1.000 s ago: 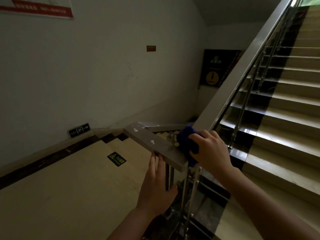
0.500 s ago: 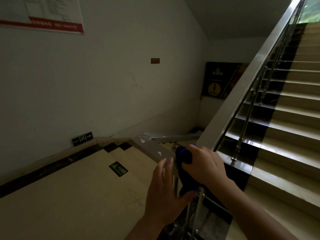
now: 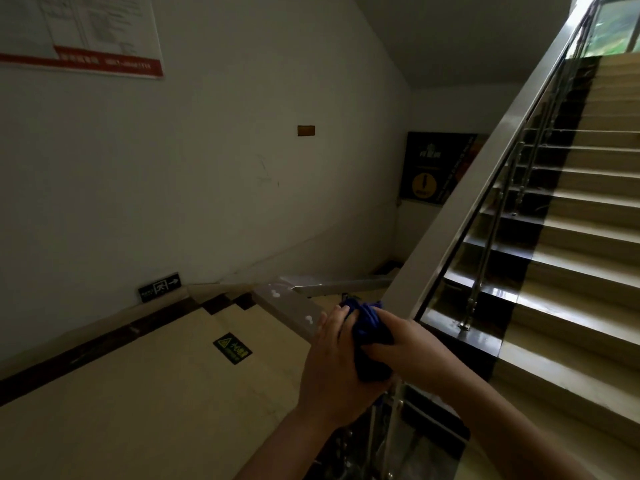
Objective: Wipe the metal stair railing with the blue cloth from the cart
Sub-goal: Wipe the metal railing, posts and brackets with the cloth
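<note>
The metal stair railing (image 3: 485,168) runs from the upper right down to a flat corner piece (image 3: 287,304) with white spots in the middle of the head view. At that corner the bunched blue cloth (image 3: 369,332) lies between both hands. My right hand (image 3: 405,344) grips the cloth from the right. My left hand (image 3: 332,362) has its palm against the cloth's left side, fingers pointing up. The railing's near end is hidden behind the hands.
Tiled steps (image 3: 581,237) climb at the right behind thin metal balusters (image 3: 485,258). A beige landing floor (image 3: 121,393) with a green floor sticker (image 3: 232,348) spreads at the left. A white wall (image 3: 207,168) carries an exit sign (image 3: 159,286). No cart in view.
My left hand rose from under the railing corner and came against the cloth. My right hand drew the cloth back toward the corner's near end. The camera tilted upward.
</note>
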